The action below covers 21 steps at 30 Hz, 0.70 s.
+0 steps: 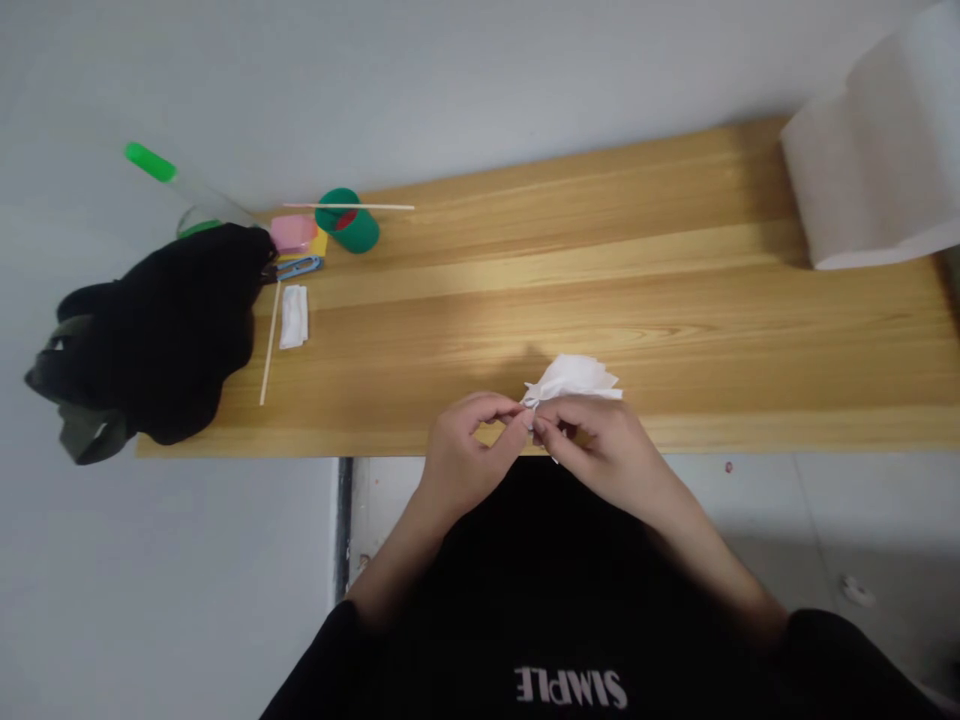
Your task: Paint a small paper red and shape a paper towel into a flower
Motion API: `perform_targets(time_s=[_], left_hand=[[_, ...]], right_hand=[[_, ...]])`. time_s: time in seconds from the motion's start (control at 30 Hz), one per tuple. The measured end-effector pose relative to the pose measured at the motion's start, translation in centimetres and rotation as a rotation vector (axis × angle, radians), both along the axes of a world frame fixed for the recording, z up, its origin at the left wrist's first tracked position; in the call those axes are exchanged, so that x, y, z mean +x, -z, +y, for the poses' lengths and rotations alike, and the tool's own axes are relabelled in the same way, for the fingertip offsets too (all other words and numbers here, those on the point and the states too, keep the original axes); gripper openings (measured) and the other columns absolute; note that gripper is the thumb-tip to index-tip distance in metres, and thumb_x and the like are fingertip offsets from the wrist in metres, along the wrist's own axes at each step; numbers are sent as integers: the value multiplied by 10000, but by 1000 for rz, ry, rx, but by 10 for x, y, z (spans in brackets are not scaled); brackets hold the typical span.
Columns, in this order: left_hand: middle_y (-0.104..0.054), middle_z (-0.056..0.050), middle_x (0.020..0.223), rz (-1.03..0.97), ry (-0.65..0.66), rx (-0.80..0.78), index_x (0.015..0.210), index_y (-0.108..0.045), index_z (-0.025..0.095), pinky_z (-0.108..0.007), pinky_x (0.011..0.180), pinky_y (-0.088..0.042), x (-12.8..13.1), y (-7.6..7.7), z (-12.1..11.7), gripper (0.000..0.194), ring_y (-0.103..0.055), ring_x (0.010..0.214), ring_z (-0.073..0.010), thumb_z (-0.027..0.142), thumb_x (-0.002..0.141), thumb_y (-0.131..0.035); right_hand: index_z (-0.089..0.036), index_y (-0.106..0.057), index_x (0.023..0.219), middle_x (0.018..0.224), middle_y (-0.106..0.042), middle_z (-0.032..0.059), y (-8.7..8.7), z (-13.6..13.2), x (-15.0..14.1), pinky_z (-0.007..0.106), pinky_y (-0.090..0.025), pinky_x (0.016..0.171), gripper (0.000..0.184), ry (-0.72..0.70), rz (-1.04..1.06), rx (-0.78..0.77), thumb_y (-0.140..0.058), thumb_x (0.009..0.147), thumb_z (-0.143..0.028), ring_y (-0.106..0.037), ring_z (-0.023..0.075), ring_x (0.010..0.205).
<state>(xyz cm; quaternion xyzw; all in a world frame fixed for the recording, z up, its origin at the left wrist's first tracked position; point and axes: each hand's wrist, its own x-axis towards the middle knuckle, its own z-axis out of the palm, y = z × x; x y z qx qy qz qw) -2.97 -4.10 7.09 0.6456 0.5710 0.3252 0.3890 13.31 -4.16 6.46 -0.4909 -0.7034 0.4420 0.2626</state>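
Above the front edge of the wooden table [480,330], both my hands meet on a white piece of tissue paper [574,375]. Its layers fan out to the far right of my fingers and look gathered at the pinched spot. My left hand [472,450] is closed, thumb and forefinger pinching the gathered part. Right beside it, my right hand [600,440] also pinches the tissue with thumb and fingers. The exact spot between the fingertips is partly hidden.
At the left lie a black cloth bag [180,330], a thin wooden stick [270,345], a folded white tissue pack [294,316], blue-handled snips [298,268] and pink sticky notes [292,233]. A green cup [360,230] has another stick [390,207] across it. A white box-like object [862,170] stands far right.
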Motion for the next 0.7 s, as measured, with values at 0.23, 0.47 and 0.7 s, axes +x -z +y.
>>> perform_targets(time_s=[0.23,0.47,0.7], left_hand=[[-702,-4,697,19,-38,-51,705,-668,199,-258,617,-512,1,2,0,85,-631,649,-136,178,748,-597],[-709,-12,721,126,-23,34,694,-665,196,-286,670,-516,3,3,-2,100,-643,678,-151,143,721,-584],[-715,-11,743,128,-17,49,710,-665,201,-285,667,-519,3,4,-3,107,-642,683,-147,137,726,-580]], right_hand=[[-177,-578,686,663,-625,5,1,0,-1,224,-376,593,213,-68,-12,69,-457,858,-146,-532,107,599],[-168,-579,674,626,-609,-1,4,0,-3,220,-356,580,202,-67,-48,114,-474,843,-135,-522,103,581],[-173,-599,690,633,-624,-2,4,-1,-3,221,-348,565,187,-41,-47,79,-480,831,-143,-523,103,572]])
